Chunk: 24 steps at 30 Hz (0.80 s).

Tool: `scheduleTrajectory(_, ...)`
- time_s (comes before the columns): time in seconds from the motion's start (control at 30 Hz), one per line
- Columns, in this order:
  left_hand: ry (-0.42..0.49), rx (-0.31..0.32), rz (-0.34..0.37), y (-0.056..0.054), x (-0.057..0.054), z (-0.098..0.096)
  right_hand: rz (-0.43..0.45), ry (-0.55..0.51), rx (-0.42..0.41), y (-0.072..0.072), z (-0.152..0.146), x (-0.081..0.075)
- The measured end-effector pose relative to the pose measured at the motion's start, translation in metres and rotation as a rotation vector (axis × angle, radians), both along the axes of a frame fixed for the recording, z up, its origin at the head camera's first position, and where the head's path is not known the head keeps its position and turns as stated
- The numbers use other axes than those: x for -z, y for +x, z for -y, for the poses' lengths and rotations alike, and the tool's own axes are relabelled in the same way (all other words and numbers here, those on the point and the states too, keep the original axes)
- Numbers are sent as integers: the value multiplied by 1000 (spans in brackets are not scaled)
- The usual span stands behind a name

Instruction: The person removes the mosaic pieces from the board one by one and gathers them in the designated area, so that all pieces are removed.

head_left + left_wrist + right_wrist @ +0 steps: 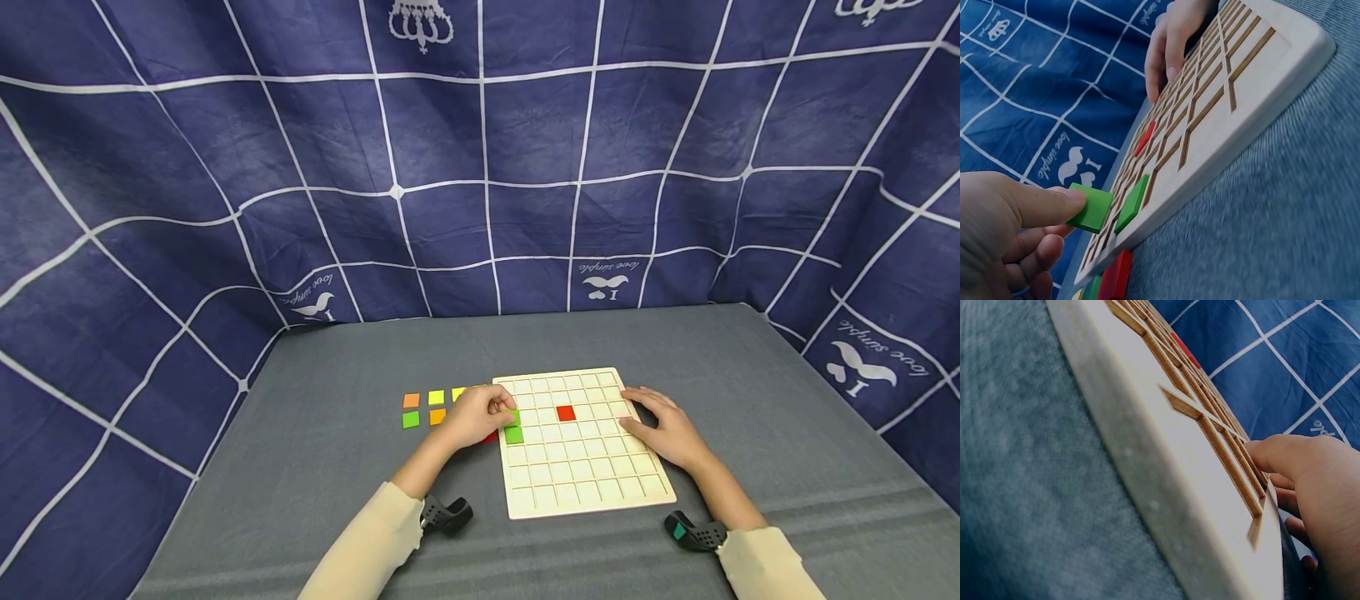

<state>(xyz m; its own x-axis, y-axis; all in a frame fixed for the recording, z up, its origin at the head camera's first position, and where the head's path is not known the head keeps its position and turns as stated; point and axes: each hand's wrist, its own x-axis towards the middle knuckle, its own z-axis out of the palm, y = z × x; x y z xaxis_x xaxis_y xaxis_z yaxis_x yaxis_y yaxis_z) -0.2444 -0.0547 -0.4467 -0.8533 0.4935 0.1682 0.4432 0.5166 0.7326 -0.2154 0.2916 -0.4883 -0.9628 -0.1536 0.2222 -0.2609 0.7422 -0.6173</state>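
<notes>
My left hand [480,414] pinches a green square tile [1091,209] between thumb and fingers, over the left column of a pale wooden grid board [555,497]. Just nearer than it, a second green tile [513,435] lies in a cell of that column. A red tile [566,413] sits in a cell farther in. At the board's right edge rests my right hand [667,429], its fingers loosely extended and its thumb on the board's face. In the right wrist view that thumb [1269,455] touches the grid near the edge; the other fingertips are partly hidden.
Left of the board lie loose tiles: orange [411,401], green [411,420], yellow [437,397] and others, some hidden by the left hand. A red tile [1113,278] lies close beside the board's left edge. A blue checked curtain [525,225] hangs behind the grey tabletop [337,467].
</notes>
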Motion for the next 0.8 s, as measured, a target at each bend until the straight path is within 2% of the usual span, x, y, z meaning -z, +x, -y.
scheduleTrajectory(0.33,-11,-15,-5,4,-4,11,8,0,2,1,0,0)
scheduleTrajectory(0.8,-23,-30,-24,6,-4,30,-1,2,1,0,1,0)
